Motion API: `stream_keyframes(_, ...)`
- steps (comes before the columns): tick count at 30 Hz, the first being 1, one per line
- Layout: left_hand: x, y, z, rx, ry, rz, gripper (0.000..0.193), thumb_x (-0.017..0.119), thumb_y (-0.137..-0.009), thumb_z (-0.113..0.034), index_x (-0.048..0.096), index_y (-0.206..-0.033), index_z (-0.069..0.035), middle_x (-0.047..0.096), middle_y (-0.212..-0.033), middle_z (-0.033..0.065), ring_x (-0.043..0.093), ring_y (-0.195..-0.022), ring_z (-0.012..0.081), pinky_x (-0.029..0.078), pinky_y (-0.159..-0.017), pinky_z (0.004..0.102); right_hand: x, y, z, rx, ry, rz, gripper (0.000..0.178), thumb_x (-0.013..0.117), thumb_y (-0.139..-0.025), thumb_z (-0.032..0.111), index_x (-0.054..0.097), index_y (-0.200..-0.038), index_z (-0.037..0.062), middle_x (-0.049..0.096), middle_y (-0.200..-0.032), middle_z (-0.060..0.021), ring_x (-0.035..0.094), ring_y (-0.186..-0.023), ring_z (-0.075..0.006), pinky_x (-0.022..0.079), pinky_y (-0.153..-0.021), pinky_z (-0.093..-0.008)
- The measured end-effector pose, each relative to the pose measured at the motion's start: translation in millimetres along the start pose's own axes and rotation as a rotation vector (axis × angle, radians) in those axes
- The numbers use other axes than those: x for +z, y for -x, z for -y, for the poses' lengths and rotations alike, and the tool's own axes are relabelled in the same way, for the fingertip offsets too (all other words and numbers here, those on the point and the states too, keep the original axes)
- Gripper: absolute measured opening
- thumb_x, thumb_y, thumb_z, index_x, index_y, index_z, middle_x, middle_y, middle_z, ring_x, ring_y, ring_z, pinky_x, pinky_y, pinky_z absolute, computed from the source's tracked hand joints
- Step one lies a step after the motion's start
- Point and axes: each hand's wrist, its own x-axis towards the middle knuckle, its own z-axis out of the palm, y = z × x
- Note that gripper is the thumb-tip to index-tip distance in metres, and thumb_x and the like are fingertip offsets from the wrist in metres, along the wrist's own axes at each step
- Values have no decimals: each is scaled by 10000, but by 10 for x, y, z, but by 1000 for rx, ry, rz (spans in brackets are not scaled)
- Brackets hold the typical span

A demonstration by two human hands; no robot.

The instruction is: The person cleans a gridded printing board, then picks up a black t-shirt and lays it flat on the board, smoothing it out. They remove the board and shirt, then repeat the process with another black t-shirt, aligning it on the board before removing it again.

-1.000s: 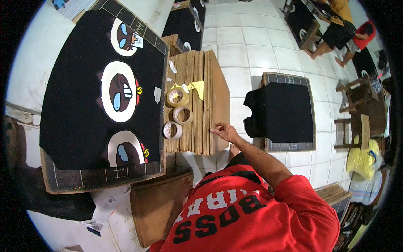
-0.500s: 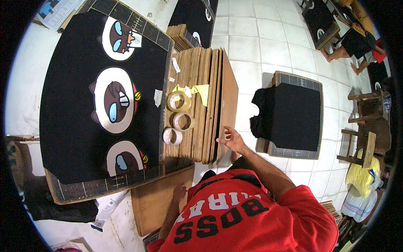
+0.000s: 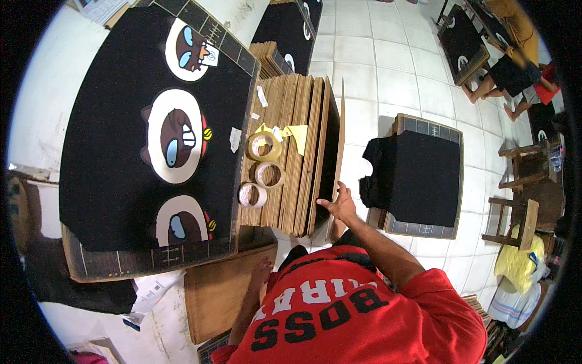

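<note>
My right hand (image 3: 341,205) grips the near edge of the outermost cardboard sheet (image 3: 337,142), which stands on edge and leans away from the stack of cardboard sheets (image 3: 297,182). My left hand (image 3: 262,270) rests with fingers apart on a brown board (image 3: 215,303) low in front of my red shirt. On top of the stack lie three tape rolls (image 3: 265,147) and a yellow paper scrap (image 3: 297,137). To the left of the stack, a black fabric with cartoon faces (image 3: 121,151) is stretched over a large gridded board.
On the white tiled floor to the right lies a second board with a black shirt (image 3: 418,176). Beyond it stand a wooden stool (image 3: 522,209) and a yellow bag (image 3: 515,267). Other people sit at the far right top (image 3: 509,70), near more boards (image 3: 464,36).
My right hand slid from the top of the stack to its right edge and pulled the outer sheet away. My left hand came to rest on the brown board.
</note>
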Motion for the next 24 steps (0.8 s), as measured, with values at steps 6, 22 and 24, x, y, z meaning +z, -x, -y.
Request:
stream_keyframes(6,-19,-174,-65,94,-194,-1,517,629,-1016,-152,533,-1516,-64,701,-1270,120,686,-992,220,560,-832,359,98,-72,-189,47,13,-204,677,806,-834,246,564,-1424,19,721,-1199,-251,686,-1167,-411,546,-1015,-464)
stream_keyframes(22,-296,-127,-758,629,-465,419,505,602,-958,-110,585,-1462,-69,741,-1275,156,739,-1105,299,584,-966,431,-1153,2238,-259,92,-53,-838,329,758,-844,144,760,-1146,12,780,-925,-188,751,-848,-257,559,-808,-365)
stream_keyframes(24,-160,-12,-963,726,-476,515,508,646,-968,-114,570,-1465,-42,735,-1274,164,725,-1100,247,575,-956,388,-1109,2934,-116,29,-151,-921,318,755,-871,89,748,-1167,-29,791,-953,-103,690,-871,-159,543,-821,-333)
